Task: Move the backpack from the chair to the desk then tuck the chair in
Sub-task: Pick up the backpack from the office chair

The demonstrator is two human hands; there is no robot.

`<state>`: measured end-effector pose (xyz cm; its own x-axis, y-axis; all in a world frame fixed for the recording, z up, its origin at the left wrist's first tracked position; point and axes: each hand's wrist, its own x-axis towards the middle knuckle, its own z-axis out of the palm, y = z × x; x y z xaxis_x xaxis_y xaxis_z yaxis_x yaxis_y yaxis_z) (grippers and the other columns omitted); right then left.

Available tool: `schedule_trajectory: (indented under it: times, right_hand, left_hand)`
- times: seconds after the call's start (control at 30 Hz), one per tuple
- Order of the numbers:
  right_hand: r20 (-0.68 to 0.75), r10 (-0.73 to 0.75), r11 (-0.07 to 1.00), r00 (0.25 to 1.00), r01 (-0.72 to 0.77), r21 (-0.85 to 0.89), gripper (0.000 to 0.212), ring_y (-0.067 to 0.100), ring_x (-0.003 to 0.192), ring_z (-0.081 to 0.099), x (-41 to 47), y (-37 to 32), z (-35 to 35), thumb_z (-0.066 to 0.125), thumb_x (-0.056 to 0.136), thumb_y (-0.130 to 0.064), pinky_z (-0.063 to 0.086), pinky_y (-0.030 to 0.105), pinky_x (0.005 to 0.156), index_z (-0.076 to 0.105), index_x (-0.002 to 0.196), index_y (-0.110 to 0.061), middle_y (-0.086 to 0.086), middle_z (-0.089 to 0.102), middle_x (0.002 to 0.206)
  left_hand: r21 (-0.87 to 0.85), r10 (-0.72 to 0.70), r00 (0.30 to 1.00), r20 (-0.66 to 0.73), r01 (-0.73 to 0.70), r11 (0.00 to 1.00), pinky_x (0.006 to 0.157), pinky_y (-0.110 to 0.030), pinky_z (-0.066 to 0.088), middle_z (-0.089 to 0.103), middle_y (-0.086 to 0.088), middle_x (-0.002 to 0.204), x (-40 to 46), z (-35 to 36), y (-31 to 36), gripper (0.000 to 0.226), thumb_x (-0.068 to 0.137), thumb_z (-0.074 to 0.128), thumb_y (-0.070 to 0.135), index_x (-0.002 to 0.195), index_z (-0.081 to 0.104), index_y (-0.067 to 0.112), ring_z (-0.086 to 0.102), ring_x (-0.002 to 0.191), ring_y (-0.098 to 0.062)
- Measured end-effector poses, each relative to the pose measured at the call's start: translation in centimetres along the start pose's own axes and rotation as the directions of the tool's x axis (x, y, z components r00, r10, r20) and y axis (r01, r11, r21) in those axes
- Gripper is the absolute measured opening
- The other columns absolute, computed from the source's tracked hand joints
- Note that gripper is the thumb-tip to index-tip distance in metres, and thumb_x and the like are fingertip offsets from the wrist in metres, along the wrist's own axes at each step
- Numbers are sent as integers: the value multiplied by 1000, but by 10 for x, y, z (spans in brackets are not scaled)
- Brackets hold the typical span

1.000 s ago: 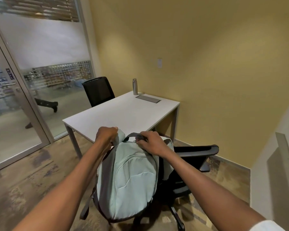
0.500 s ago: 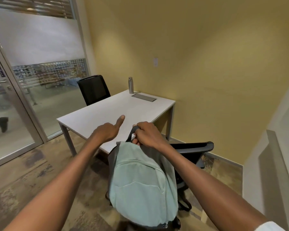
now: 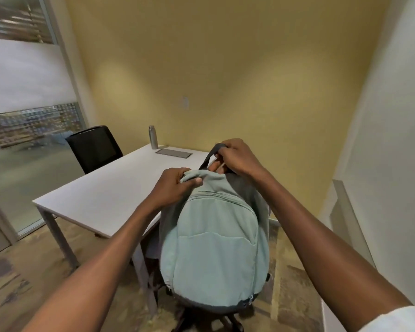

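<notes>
A pale green backpack (image 3: pixel 216 245) hangs in the air in front of me, at the near right corner of the white desk (image 3: pixel 110 188). My right hand (image 3: pixel 237 156) is closed on its dark top handle, lifted above desk height. My left hand (image 3: pixel 175 185) pinches the fabric at the backpack's top left edge. The chair it came from is almost wholly hidden behind the bag; only part of its black wheeled base (image 3: pixel 228 323) shows on the floor below.
A second black chair (image 3: pixel 94 147) stands at the desk's far side. A metal bottle (image 3: pixel 153 137) and a flat grey panel (image 3: pixel 173 153) sit at the desk's back edge by the yellow wall. A glass partition runs along the left; a white wall is on the right.
The backpack has risen off the chair to desk height. My left hand, open and pointing half a second ago, has closed on the bag's top again. The view has moved closer to the desk.
</notes>
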<state>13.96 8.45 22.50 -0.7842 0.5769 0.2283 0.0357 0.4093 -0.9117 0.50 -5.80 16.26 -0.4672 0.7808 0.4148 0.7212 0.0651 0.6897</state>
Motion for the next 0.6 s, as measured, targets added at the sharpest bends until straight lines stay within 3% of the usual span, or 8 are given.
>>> schedule_trajectory:
  times: [0.07, 0.13, 0.2, 0.27, 0.33, 0.43, 0.5, 0.6]
  right_hand:
    - [19, -21, 1000, 1000, 21, -12, 23, 20, 65, 71, -4, 3, -23, 49, 93, -8, 54, 29, 62, 64, 100, 8, 26, 75, 91]
    - [136, -8, 988, 991, 29, -151, 22, 15, 88, 73, -9, 13, -56, 64, 92, -24, 54, 26, 71, 66, 107, -7, 8, 77, 100]
    - [310, 54, 944, 949, 53, -325, 32, 7, 100, 67, -18, 27, -89, 79, 82, -41, 54, 25, 81, 68, 109, -29, -8, 74, 105]
    - [359, 149, 892, 921, 32, -451, 48, 5, 102, 66, -30, 44, -110, 88, 70, -45, 53, 26, 85, 65, 112, -37, -16, 72, 109]
    - [276, 158, 885, 948, -12, -466, 58, 8, 102, 67, -38, 59, -123, 93, 63, -41, 56, 33, 89, 64, 113, -36, -15, 72, 110]
    - [69, 122, 883, 990, -76, -463, 49, 24, 94, 71, -42, 71, -148, 93, 62, -33, 58, 44, 81, 72, 104, -20, 2, 76, 100]
    - [-47, 99, 863, 994, -109, -493, 41, 33, 89, 70, -41, 75, -165, 92, 64, -29, 53, 39, 69, 74, 93, -8, 15, 74, 95]
    - [-134, 57, 849, 989, -119, -515, 31, 30, 83, 69, -38, 77, -189, 90, 65, -25, 53, 37, 66, 75, 88, -11, 11, 74, 89]
  left_hand:
    - [-51, -14, 1000, -25, 13, 999, 53, -23, 32, 58, 3, 59, 7, 14, 9, 24, 87, 70, 30, 68, 65, 16, 44, 56, -5]
    - [-90, -15, 999, -50, 11, 996, 49, -19, 31, 54, 12, 52, 14, 30, 16, 30, 87, 70, 29, 59, 62, 26, 43, 51, -1]
    - [-124, -11, 997, -71, 2, 992, 48, -17, 32, 53, 14, 50, 22, 45, 23, 33, 88, 69, 29, 56, 60, 32, 44, 50, 0]
    - [-177, -1, 997, -77, -13, 984, 48, -14, 32, 53, 17, 49, 31, 60, 32, 35, 89, 68, 28, 56, 62, 35, 44, 49, 2]
    - [-216, 6, 999, -48, -16, 976, 50, -15, 32, 53, 17, 52, 42, 70, 44, 30, 89, 67, 30, 60, 64, 31, 44, 51, 2]
    - [-242, 45, 999, 29, -37, 969, 58, -27, 36, 58, 2, 64, 59, 87, 66, 25, 89, 65, 35, 78, 71, 14, 46, 59, -5]
    - [-266, 69, 996, 47, -54, 963, 62, -29, 39, 70, -12, 75, 70, 98, 78, 24, 90, 64, 34, 88, 74, 12, 53, 66, -8]
    - [-290, 98, 993, 60, -76, 954, 62, -26, 43, 74, -15, 86, 90, 113, 91, 22, 90, 64, 34, 95, 76, 16, 59, 69, -8]
